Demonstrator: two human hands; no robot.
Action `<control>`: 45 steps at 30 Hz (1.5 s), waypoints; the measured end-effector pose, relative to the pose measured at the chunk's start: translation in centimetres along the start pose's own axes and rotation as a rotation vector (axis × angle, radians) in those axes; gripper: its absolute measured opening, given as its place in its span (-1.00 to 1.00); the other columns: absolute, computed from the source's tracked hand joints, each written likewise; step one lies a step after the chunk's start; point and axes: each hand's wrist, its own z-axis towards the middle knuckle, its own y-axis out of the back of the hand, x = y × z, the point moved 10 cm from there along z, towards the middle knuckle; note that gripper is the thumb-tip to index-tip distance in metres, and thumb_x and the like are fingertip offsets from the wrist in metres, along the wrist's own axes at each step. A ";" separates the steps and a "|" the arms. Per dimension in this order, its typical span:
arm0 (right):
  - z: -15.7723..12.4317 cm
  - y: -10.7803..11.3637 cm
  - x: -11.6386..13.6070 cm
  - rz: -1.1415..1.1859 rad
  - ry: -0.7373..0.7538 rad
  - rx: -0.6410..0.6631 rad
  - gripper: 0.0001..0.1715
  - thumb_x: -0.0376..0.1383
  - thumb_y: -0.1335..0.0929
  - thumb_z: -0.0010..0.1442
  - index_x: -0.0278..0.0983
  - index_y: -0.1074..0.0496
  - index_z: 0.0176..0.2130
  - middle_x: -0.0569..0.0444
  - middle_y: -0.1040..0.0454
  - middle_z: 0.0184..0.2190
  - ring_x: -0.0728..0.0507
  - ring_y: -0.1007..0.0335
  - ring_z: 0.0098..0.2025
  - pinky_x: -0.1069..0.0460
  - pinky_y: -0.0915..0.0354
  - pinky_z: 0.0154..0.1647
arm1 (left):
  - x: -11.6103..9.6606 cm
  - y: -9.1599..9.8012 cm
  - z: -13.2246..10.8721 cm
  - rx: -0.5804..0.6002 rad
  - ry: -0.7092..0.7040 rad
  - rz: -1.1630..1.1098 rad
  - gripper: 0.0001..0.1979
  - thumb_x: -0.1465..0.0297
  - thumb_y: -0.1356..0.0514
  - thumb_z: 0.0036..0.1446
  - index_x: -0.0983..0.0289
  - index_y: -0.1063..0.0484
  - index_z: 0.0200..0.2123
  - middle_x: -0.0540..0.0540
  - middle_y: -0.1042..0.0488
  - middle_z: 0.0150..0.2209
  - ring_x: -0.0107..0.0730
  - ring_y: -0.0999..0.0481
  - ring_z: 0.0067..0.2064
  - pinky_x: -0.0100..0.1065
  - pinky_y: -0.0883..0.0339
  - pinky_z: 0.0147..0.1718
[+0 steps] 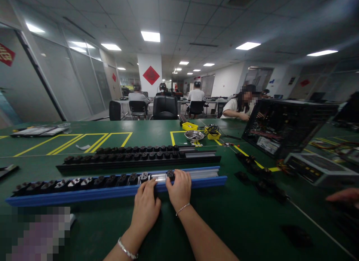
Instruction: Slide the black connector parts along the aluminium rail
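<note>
A: Position of the blue rail [84, 196]?

B: It lay lengthwise on the green surface [95, 231], from 9 o'clock past the hands to 3 o'clock. Black modules [112, 179] filled its left stretch, side by side. A black rail [134, 164], loaded alike, lay behind it at 11.

A: Left hand [147, 201]?

B: Fingertips at the rail's near edge, by the row's last module. I could not tell whether they pinched anything.

A: Right hand [181, 188]?

B: It gripped a lone black module [170, 173] between thumb and fingers, at the rail, apart from the row.

A: Farther right?

B: Metal bowl [194, 136] at 1 o'clock; loose dark parts [266, 186] at 3; open computer case [280, 130] at 2; grey metal box [316, 169] at 3. Another person's hand [344, 196] showed at the right edge.
</note>
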 end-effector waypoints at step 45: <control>0.9 1.4 -3.2 -0.077 -0.082 -0.014 -0.73 -0.22 -0.28 0.02 -0.31 -0.40 -0.27 -0.08 -0.45 -0.17 -0.22 -0.22 0.01 -0.17 0.15 0.14 | 0.1 0.1 0.0 0.012 0.022 -0.035 -0.53 0.55 -0.01 -0.04 0.26 -0.19 0.01 0.12 -0.31 0.03 -0.20 -0.17 0.09 -0.06 -0.11 0.07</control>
